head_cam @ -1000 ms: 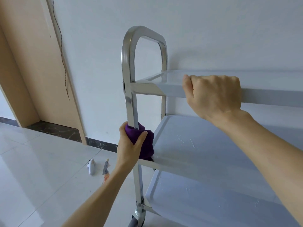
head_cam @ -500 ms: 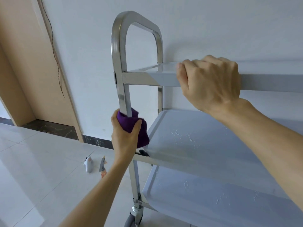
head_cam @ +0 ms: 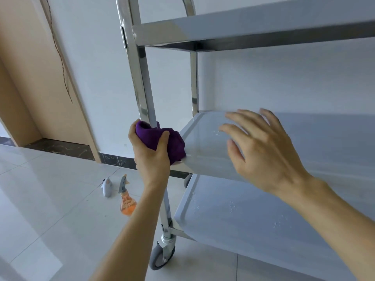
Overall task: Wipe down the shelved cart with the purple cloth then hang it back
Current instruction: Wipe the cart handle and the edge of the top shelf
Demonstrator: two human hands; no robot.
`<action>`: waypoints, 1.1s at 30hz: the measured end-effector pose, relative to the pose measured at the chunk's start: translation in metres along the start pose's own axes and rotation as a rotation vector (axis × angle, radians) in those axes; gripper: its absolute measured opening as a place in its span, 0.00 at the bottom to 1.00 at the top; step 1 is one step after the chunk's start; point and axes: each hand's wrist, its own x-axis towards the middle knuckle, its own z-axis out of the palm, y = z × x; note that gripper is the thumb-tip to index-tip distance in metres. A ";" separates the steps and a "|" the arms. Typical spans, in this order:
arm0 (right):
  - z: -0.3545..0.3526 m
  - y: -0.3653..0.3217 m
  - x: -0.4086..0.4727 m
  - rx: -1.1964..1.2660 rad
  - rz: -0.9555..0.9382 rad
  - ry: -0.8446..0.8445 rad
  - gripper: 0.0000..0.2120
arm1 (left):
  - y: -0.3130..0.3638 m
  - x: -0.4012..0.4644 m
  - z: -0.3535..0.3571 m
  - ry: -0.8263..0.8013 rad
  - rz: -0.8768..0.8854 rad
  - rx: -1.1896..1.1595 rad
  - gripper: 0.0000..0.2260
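A stainless steel cart (head_cam: 142,84) with three shelves stands against the white wall. My left hand (head_cam: 151,159) grips a bunched purple cloth (head_cam: 162,138) wrapped around the cart's near upright post, just above the middle shelf's corner. My right hand (head_cam: 261,151) hovers with fingers spread over the middle shelf (head_cam: 334,142), holding nothing. Water droplets dot the middle shelf and the bottom shelf (head_cam: 243,220). The top shelf (head_cam: 253,27) sits above both hands.
An orange spray bottle (head_cam: 126,199) and a small grey-white object (head_cam: 107,187) lie on the tiled floor left of the cart. A grey caster wheel (head_cam: 162,256) sits under the near post. A wooden door frame (head_cam: 60,78) is at the left.
My right hand has let go of the top shelf's rim and dropped down over the middle shelf, fingers now spread. The view has lowered. My left hand stays on the post with the cloth.
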 end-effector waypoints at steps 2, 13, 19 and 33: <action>0.003 0.008 -0.023 0.007 0.181 -0.169 0.13 | 0.002 -0.007 -0.003 0.016 0.015 -0.008 0.27; -0.025 -0.003 -0.048 0.008 0.513 -0.591 0.18 | 0.035 -0.029 -0.050 -0.166 0.042 -0.038 0.23; -0.032 -0.017 -0.060 0.005 0.469 -0.549 0.13 | 0.078 -0.051 -0.087 -0.211 0.241 0.074 0.30; -0.041 -0.036 -0.067 -0.001 0.439 -0.571 0.20 | 0.093 -0.043 -0.125 -0.754 0.736 0.632 0.32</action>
